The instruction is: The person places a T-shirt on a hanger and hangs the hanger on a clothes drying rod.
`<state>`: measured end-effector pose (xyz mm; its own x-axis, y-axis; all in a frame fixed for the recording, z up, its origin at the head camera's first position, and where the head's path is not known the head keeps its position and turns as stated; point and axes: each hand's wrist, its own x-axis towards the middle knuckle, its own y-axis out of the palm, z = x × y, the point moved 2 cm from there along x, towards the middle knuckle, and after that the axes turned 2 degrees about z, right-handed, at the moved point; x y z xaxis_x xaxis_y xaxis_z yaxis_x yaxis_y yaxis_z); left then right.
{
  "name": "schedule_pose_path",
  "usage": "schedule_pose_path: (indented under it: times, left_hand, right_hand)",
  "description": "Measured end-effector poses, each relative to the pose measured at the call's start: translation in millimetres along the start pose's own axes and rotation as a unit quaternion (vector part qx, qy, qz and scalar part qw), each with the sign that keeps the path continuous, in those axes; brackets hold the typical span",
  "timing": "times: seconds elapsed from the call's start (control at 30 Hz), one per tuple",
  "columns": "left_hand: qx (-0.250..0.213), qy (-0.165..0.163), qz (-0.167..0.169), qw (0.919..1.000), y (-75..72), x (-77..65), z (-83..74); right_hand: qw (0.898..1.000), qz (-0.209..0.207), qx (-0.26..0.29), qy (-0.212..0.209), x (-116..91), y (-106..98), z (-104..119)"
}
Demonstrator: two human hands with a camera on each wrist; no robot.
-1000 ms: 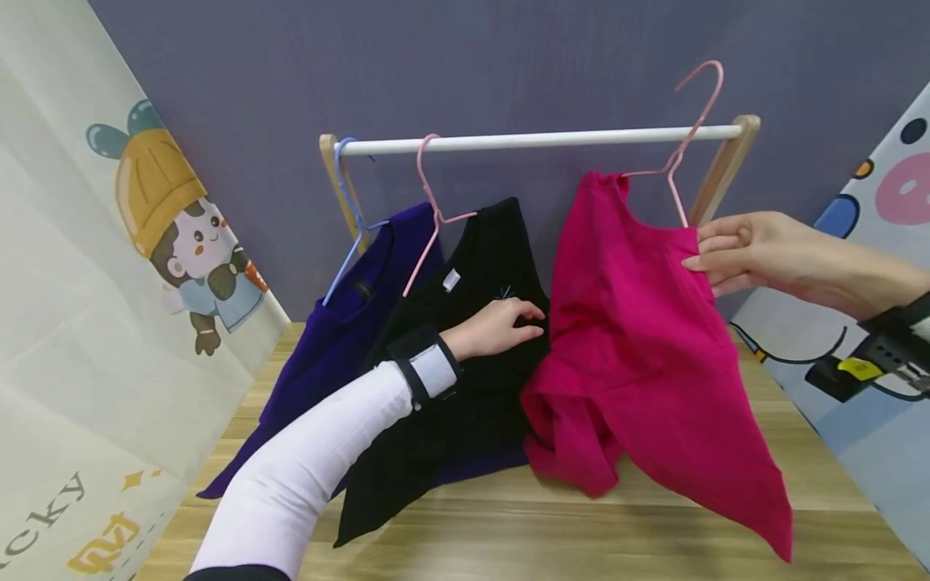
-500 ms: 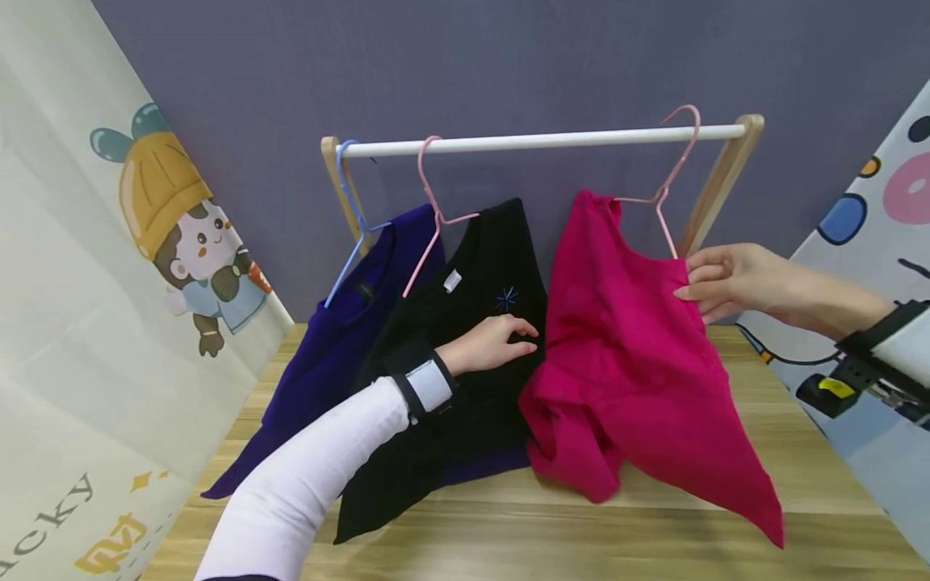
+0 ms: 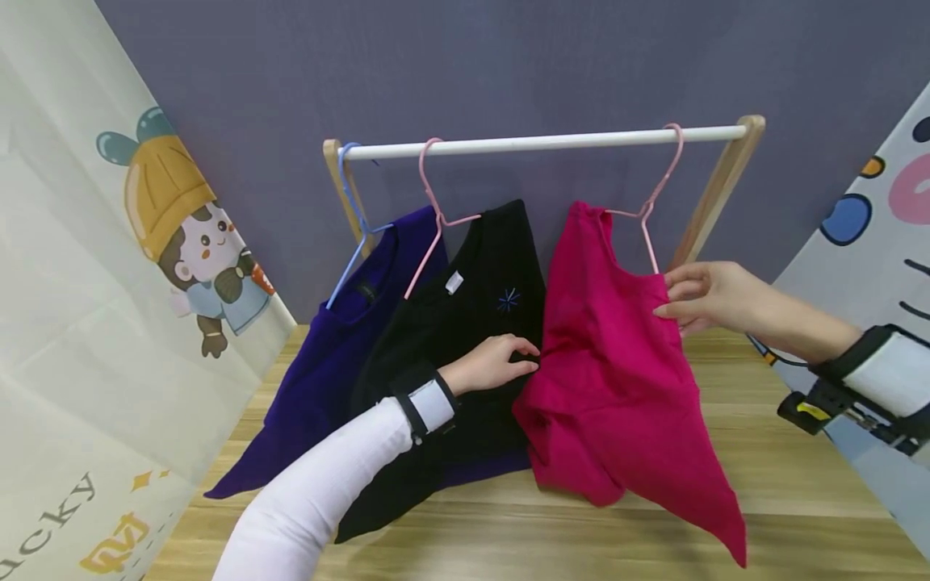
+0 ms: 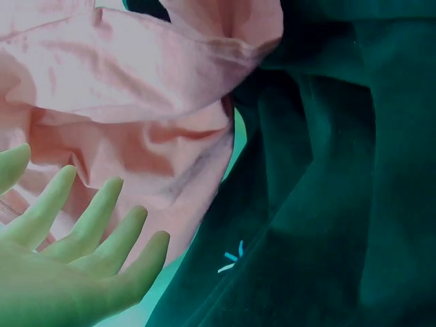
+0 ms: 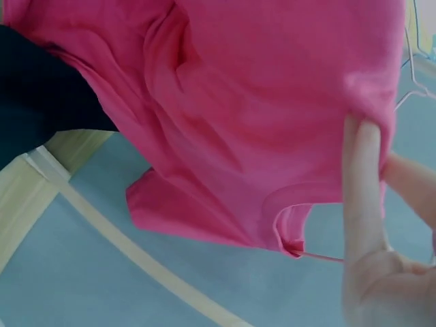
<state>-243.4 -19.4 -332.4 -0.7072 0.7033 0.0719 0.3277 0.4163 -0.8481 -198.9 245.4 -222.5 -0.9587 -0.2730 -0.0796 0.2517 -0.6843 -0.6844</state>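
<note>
A bright pink sleeveless top [image 3: 610, 363] hangs on a pink hanger [image 3: 648, 211], whose hook now sits at the white rail [image 3: 552, 144]. My right hand [image 3: 708, 300] pinches the top's right shoulder over the hanger's end, thumb in front. In the right wrist view, straight fingers [image 5: 362, 184] lie along the cloth. My left hand [image 3: 492, 363] is in front of a black top [image 3: 465, 315], close to the pink top's left edge. Its fingers are loosely bent and hold nothing in the left wrist view, where that hand [image 4: 82, 266] appears before the pale-looking pink cloth.
The black top hangs on another pink hanger [image 3: 436, 210], left of centre. Further left, a dark purple top [image 3: 320, 379] hangs on a blue hanger [image 3: 356, 230]. Wooden posts [image 3: 715, 190] carry the rail. The garments' lower ends lie on the wood-grain table [image 3: 654, 532].
My right hand has moved down and left with the pink top, and the hanger's hook has dropped from above the rail onto it. My left hand has lowered slightly.
</note>
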Motion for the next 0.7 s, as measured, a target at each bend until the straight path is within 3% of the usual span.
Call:
schedule_pose_path:
  times: [0.27,0.53,0.7]
  left_hand:
    - [0.009,-0.006,-0.009,0.9999,7.2,-8.9,0.1]
    - [0.017,-0.008,-0.023,0.9996,10.0,-15.8,-1.2]
    - [0.021,-0.007,-0.041,0.9989,9.2,-18.9,-0.8]
  right_hand:
    - [0.988,-0.056,-0.137,-0.03,-12.5,5.1,1.6]
    - [0.977,-0.086,-0.186,-0.062,-18.0,5.7,7.9]
    - [0.969,-0.107,-0.212,-0.069,-16.0,5.1,28.3]
